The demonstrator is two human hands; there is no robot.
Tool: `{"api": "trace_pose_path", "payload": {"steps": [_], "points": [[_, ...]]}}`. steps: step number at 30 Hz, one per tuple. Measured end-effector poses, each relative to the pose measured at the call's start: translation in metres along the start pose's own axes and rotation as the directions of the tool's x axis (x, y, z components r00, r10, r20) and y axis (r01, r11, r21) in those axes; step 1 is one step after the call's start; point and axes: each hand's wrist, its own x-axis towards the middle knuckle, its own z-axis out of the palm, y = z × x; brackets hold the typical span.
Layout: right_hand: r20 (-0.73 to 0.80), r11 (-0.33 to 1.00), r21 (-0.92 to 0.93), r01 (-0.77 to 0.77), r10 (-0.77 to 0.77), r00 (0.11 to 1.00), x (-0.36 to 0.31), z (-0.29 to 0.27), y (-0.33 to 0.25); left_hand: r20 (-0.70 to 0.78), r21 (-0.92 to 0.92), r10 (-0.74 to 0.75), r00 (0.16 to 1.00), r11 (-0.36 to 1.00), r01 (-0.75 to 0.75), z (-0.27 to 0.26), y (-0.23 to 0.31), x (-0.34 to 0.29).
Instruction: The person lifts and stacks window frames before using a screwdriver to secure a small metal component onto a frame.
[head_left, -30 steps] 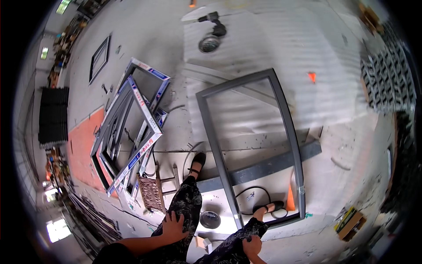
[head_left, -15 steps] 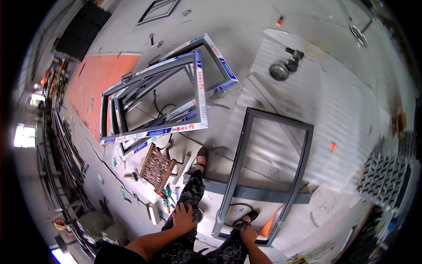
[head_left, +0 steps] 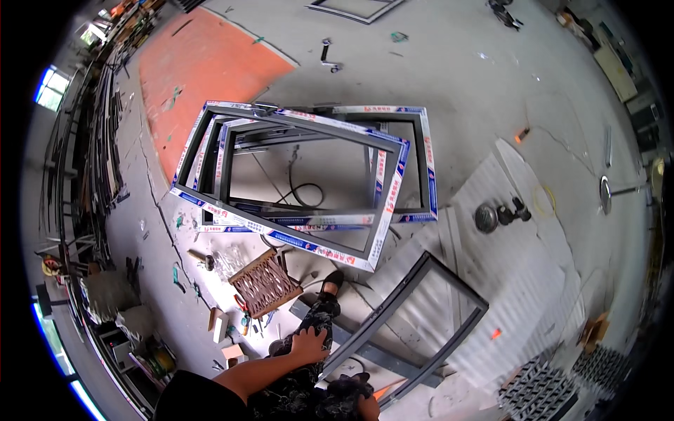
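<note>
My left hand [head_left: 311,345] rests on my left leg, on dark patterned trousers, with its fingers spread and nothing in it. At the lower edge my right hand [head_left: 368,408] lies against my right knee, partly cut off, its fingers not clear. Nearest to it is a bare dark grey rectangular frame [head_left: 455,279], lying across a flat grey bar [head_left: 393,361] on the floor. Farther ahead several grey frames [head_left: 391,203] with blue and white protective film are stacked askew. A low stool with a brown woven seat [head_left: 267,284] stands to the left of my foot.
White foam sheeting [head_left: 519,281] covers the floor at right, with a dark round-headed device [head_left: 486,219] on it. An orange-red sheet [head_left: 210,77] lies far left. Long profiles [head_left: 105,140] line the left wall. Stacked grey pieces [head_left: 537,393] stand lower right. Hand tools lie by the stool.
My view has turned, so the floor and frames appear rotated and shifted. Both hands stay on my legs. The frames keep their places relative to each other.
</note>
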Motion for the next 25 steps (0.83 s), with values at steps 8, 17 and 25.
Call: {"api": "trace_pose_path", "payload": {"steps": [8, 17, 25], "points": [[-0.358, 0.987, -0.145, 0.071, -0.119, 0.926, -0.055, -0.157, -0.163, 0.158, -0.115, -0.178, 0.971, 0.974, 0.197, -0.045, -0.001, 0.028], [-0.310, 0.987, -0.109, 0.118, -0.146, 0.939, -0.029, -0.225, -0.132, 0.330, -0.297, -0.182, 0.926, 0.911, 0.285, -0.015, -0.056, 0.075], [-0.467, 0.895, 0.136, 0.424, -0.320, 0.824, 0.030, -0.367, -0.061, 0.394, 0.053, -0.244, 0.886, 0.969, 0.243, -0.011, -0.021, 0.082]]}}
